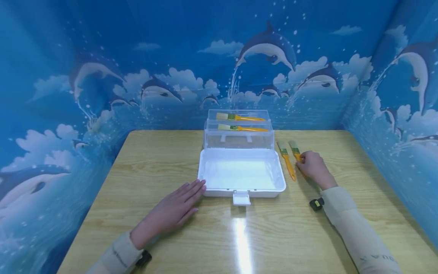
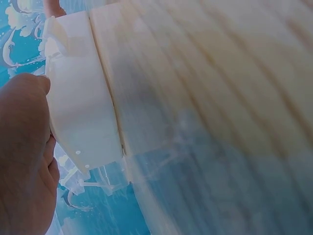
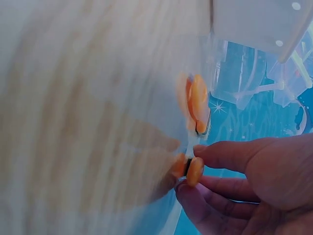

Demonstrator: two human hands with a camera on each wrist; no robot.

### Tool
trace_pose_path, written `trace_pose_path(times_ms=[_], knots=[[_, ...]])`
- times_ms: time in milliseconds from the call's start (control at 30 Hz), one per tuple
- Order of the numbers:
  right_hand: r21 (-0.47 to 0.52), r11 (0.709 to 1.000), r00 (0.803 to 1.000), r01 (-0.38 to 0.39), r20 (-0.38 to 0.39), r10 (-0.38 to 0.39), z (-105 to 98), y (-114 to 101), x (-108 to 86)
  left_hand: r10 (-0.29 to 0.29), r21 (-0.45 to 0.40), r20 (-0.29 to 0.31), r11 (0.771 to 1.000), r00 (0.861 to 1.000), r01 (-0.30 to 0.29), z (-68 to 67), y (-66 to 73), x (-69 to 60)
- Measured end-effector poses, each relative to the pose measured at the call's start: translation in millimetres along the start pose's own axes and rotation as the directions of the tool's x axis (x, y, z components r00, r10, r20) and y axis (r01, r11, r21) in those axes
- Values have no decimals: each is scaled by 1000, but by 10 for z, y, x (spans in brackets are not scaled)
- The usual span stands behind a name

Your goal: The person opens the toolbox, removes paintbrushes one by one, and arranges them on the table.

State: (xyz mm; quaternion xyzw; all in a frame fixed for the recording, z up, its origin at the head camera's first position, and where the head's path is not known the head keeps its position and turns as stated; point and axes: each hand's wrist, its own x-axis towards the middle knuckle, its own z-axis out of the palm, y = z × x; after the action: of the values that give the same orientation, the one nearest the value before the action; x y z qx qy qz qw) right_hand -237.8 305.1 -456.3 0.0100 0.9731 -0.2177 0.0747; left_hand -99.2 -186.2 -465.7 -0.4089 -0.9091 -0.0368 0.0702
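A white box (image 1: 241, 167) with its clear lid raised lies open on the table. Fingers of my left hand (image 1: 174, 207) rest straight against its left front corner; the left wrist view also has this hand (image 2: 27, 147) beside the white wall (image 2: 83, 98). Right of the box are two orange-handled brushes, bristles away from me. My right hand (image 1: 315, 167) pinches the handle of the outer brush (image 1: 295, 149); in the right wrist view thumb and fingertips (image 3: 234, 181) hold its orange end (image 3: 195, 171). The inner brush (image 1: 287, 163) lies untouched between that hand and the box.
Two more orange-handled brushes (image 1: 251, 118) (image 1: 251, 129) lie in clear trays (image 1: 239, 141) at the back of the box. A white latch (image 1: 241, 198) sticks out in front. Blue dolphin-printed cloth (image 1: 191, 45) surrounds the wooden table (image 1: 154, 160) at the back and sides.
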Motion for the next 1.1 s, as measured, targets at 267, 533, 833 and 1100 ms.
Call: trace_pose_path(times_ms=[267, 533, 833, 1100], knots=[[10, 1000, 1000, 10, -12, -10, 13, 23, 2, 0, -8, 20, 1000, 1000, 0, -21, -5, 19], [19, 1000, 1000, 17, -8, -16, 26, 41, 1, -13, -18, 48, 1000, 999, 14, -50, 8, 17], [10, 1000, 1000, 13, -4, -13, 26, 47, -6, -4, -7, 30, 1000, 1000, 4, -43, 10, 15], [7, 1000, 1000, 12, 17, -12, -7, 37, 11, -14, -19, 39, 1000, 999, 14, -36, 12, 16]])
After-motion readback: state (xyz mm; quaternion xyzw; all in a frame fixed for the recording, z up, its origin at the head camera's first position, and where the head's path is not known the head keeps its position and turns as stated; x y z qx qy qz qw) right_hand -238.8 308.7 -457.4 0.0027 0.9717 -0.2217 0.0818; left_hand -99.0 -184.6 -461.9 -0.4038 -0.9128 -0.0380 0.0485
